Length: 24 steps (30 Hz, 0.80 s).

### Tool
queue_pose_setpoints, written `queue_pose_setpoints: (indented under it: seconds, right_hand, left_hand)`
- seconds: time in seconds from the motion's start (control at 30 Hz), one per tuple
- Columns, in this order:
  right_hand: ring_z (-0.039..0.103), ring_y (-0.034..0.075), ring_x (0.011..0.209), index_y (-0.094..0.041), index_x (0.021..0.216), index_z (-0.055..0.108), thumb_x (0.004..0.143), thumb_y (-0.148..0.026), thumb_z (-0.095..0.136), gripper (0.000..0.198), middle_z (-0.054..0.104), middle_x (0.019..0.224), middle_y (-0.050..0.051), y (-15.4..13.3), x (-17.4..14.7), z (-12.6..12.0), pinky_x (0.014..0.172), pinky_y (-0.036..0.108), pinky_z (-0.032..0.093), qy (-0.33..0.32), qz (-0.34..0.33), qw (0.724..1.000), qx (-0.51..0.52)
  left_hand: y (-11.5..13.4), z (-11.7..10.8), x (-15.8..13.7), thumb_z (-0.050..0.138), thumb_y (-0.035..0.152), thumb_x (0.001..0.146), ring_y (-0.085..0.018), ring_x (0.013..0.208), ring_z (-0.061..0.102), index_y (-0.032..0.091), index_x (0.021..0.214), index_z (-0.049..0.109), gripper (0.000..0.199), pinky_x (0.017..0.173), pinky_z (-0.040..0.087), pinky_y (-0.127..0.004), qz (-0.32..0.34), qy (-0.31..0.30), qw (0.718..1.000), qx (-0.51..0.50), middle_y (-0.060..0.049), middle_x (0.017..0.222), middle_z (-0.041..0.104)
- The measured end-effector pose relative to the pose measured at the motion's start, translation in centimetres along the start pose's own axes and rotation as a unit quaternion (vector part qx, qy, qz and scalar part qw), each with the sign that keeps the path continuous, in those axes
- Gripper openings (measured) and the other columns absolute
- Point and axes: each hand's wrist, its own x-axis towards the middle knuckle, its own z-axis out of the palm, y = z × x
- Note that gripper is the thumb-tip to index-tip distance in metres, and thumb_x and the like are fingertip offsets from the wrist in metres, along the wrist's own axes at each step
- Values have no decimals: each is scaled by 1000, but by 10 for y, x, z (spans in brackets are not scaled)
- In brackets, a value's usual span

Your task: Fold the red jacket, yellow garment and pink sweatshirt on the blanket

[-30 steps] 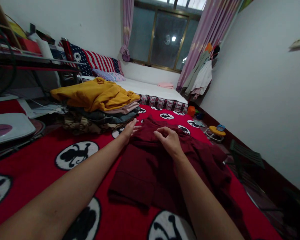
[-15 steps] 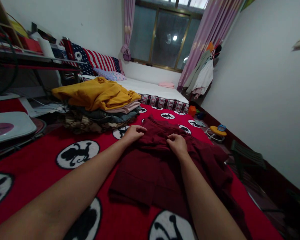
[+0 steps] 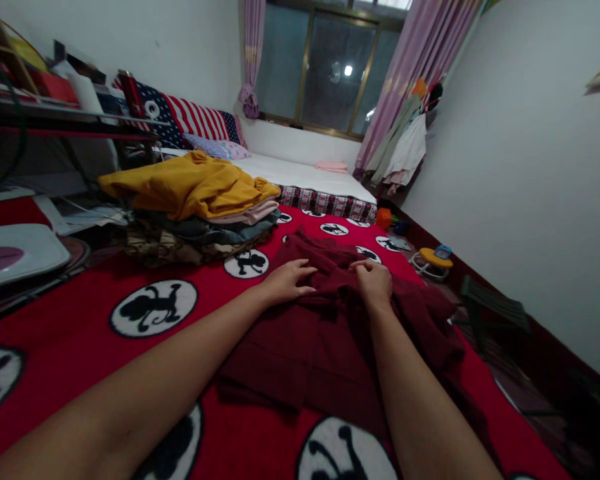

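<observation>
The dark red garment (image 3: 280, 363) lies spread on the red blanket (image 3: 70, 360), in front of the person, with its middle part wrinkled and its near edge rather flat. Both of the 2 hands are on it. The left hand (image 3: 286, 283) rests on its left side; this grip is partly open, the thumb is apart from the bent fingers, and no cloth is seen between them. The right hand (image 3: 375, 283) is on the wrinkled part, with thumb and fingers brought near together; whether this grip has hold of the cloth, I cannot tell. To the left and farther away stands a clothes stack (image 3: 180, 250), with 1 yellow garment (image 3: 195, 187) on the top. Beyond the blanket there is a white bed (image 3: 285, 172), below the window (image 3: 335, 73).
</observation>
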Motion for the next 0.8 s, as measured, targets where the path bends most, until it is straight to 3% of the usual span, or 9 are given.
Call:
queue_pose_setpoints:
  seconds: [0.13, 0.27, 0.33, 0.4, 0.47, 0.57, 0.67, 0.73, 0.8]
  right_hand:
    - [68, 22, 88, -17, 101, 69, 72, -25, 56, 33, 74, 96, 9, 9, 10, 20, 82, 33, 51, 25, -19, 996, 80]
    - [68, 23, 88, -10, 118, 60, 71, -33, 65, 52, 71, 104, 15, 11, 26, 42, 80, 34, 52, 12, 20, 995, 98]
    - [69, 24, 89, -10, 113, 63, 70, -34, 68, 49, 72, 101, 15, 8, 35, 47, 79, 34, 52, -20, -3, 997, 70]
    - [69, 24, 87, -13, 98, 70, 71, -30, 65, 33, 74, 94, 12, 6, 43, 50, 78, 32, 51, -53, -39, 997, 49]
    - [69, 24, 87, -15, 90, 72, 73, -29, 62, 24, 74, 91, 10, 5, 47, 52, 79, 32, 50, -45, -58, 997, 20]
    - [68, 27, 96, -19, 100, 72, 76, -32, 60, 30, 73, 101, 11, 2, 49, 54, 81, 36, 50, -29, -41, 995, -86]
    - [66, 30, 100, -21, 105, 71, 77, -30, 60, 31, 71, 105, 12, -8, 50, 52, 82, 40, 50, -92, -26, 977, -191]
    - [64, 31, 105, -19, 108, 70, 76, -23, 61, 33, 69, 110, 15, -22, 53, 49, 84, 40, 49, -87, -54, 968, -229]
    - [62, 30, 109, -17, 112, 68, 77, -16, 57, 36, 65, 116, 16, -39, 58, 51, 87, 38, 48, -38, -116, 965, -233]
  left_hand:
    - [-1, 7, -2, 59, 51, 86, -30, 144, 27, 28, 137, 53, 57, 116, 20, -52, -27, -41, 998, 32, -11, 153, 37]
    - [2, 8, -5, 49, 68, 84, -32, 146, 19, 28, 143, 45, 72, 117, 14, -52, -56, -37, 996, 62, -10, 156, 30]
    - [4, 9, -5, 48, 75, 79, -35, 147, 14, 28, 145, 43, 81, 118, 12, -53, -81, -30, 994, 62, -10, 158, 26]
    - [5, 10, -5, 48, 81, 74, -38, 147, 9, 30, 146, 41, 89, 117, 9, -56, -106, -23, 993, 56, -9, 160, 21]
    - [5, 11, -4, 47, 85, 70, -40, 147, 4, 32, 147, 39, 94, 117, 7, -57, -123, -19, 991, 54, -8, 161, 17]
    - [6, 13, -3, 43, 89, 66, -42, 146, 1, 33, 147, 39, 98, 117, 5, -58, -134, -18, 989, 61, -7, 161, 16]
    - [7, 14, -2, 39, 92, 65, -42, 146, 0, 34, 146, 40, 99, 117, 1, -59, -146, -19, 986, 77, -7, 161, 16]
    - [8, 15, -3, 34, 93, 65, -41, 147, 0, 35, 147, 39, 100, 116, 0, -60, -151, -21, 984, 88, -6, 161, 17]
    - [9, 16, -3, 30, 94, 65, -40, 147, 0, 36, 147, 38, 100, 116, -1, -60, -154, -23, 983, 97, -6, 161, 17]
